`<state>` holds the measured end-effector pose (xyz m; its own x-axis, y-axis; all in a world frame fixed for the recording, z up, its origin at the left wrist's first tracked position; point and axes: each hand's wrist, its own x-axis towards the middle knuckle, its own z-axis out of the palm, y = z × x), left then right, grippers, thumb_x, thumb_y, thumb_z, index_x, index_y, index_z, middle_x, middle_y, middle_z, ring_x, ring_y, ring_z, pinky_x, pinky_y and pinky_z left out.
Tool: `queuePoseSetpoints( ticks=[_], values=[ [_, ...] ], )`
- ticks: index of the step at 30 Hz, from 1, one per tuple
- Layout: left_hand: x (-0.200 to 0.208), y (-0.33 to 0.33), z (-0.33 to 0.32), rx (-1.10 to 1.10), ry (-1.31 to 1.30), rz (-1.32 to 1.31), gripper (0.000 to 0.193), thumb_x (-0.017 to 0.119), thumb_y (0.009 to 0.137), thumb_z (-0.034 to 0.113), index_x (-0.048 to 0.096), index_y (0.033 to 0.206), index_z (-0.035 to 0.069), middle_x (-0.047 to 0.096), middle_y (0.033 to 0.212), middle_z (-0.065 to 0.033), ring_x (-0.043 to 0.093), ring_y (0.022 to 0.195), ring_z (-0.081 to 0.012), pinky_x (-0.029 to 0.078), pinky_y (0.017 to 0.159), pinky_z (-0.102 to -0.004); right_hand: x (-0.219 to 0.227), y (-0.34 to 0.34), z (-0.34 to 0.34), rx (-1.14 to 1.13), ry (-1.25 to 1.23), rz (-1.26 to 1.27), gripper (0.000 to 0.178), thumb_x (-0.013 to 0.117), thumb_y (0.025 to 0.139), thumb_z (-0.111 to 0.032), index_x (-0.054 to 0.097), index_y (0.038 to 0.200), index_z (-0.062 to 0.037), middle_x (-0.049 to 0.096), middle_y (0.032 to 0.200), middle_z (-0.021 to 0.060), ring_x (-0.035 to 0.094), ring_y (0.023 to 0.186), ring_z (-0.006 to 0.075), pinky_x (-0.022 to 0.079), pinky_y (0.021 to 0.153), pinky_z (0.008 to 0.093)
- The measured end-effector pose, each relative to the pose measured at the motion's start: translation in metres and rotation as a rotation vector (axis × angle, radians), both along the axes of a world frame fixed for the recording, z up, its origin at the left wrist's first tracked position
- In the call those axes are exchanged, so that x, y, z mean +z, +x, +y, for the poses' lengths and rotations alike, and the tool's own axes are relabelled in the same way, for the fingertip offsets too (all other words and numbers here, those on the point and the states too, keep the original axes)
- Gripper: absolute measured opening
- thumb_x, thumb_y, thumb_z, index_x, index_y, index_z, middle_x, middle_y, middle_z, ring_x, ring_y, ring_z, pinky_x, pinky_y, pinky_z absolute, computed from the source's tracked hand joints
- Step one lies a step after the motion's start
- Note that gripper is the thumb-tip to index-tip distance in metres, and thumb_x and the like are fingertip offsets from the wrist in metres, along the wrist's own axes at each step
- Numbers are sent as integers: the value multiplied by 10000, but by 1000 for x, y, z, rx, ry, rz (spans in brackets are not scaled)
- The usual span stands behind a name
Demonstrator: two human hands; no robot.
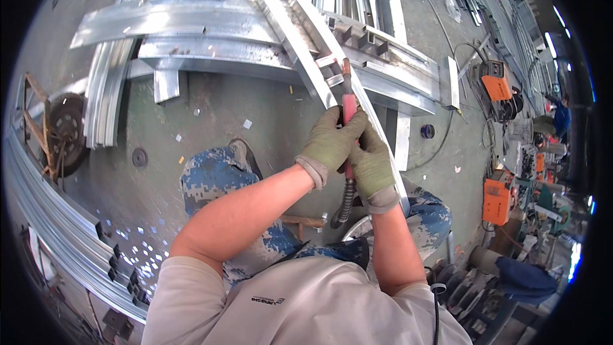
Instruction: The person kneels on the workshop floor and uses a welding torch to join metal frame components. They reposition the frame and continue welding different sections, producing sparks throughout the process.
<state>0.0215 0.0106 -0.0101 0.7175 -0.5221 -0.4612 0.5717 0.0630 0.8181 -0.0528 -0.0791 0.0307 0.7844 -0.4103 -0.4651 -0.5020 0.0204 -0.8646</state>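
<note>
A welding torch with a red handle [349, 107] and copper-coloured nozzle points away from me, its ribbed black cable curving down below my hands. My left hand [329, 142], in an olive work glove, is closed around the handle. My right hand [373, 165], gloved alike, is closed on the same handle just below and to the right; some fingers are hidden. The nozzle tip lies beside a short crosspiece [330, 70] between two long silvery metal rails [290, 38]. One rail runs down past my right hand toward my knee. No arc shows at the tip.
Wide metal channels [172, 19] lie across under the rails. Stacked profiles [64, 223] fill the left side, near a wheel [64, 128]. Orange machines [497, 201] with cables stand at the right. A small round tin [427, 131] and scattered metal chips [143, 249] are on the floor.
</note>
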Motion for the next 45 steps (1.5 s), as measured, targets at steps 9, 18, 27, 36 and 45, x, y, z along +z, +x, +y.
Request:
queuePoseSetpoints(
  ticks=[9, 18, 27, 36, 45],
  values=[
    [5, -9, 23, -221, 146, -139, 540, 686, 1022, 483, 690, 1213, -22, 701, 973, -55, 650, 802, -113, 538, 690, -277, -14, -35, 0, 48, 68, -131, 696, 715, 995, -141, 427, 1629, -113, 690, 1150, 60, 671, 844, 109, 547, 660, 260],
    [-21, -65, 72, -399, -93, 68, 557, 594, 1075, 499, 623, 1365, 25, 694, 1233, -85, 686, 1100, -184, 550, 977, -348, -20, -61, -8, 101, -16, -288, 660, 703, 1021, -161, 432, 1611, -41, 624, 1434, 156, 670, 1074, 150, 572, 887, 299],
    [-78, -100, 92, 65, -13, 323, 221, 747, 991, 231, 695, 1142, 78, 746, 1011, -98, 740, 923, -252, 602, 859, -389, -15, -93, -11, 206, -105, -282, 458, 682, 1041, -201, 617, 1466, -46, 725, 1291, 114, 690, 1116, 165, 548, 967, 296],
    [-85, -108, 81, 425, 57, 226, 186, 739, 977, 232, 672, 1073, 88, 743, 908, -99, 733, 799, -254, 602, 773, -398, -54, -157, -127, -141, -697, -209, 506, 688, 977, -255, 630, 1432, -41, 705, 1322, 209, 704, 1171, 329, 547, 1018, 408],
    [-133, -79, 73, 413, 128, 518, 256, 671, 996, 319, 529, 833, 181, 566, 713, -6, 558, 599, -194, 424, 560, -356, -63, -168, -133, 137, -765, 271, 700, 701, 922, -435, 544, 1513, -96, 680, 1365, 209, 640, 1278, 382, 493, 1085, 465]
  ],
)
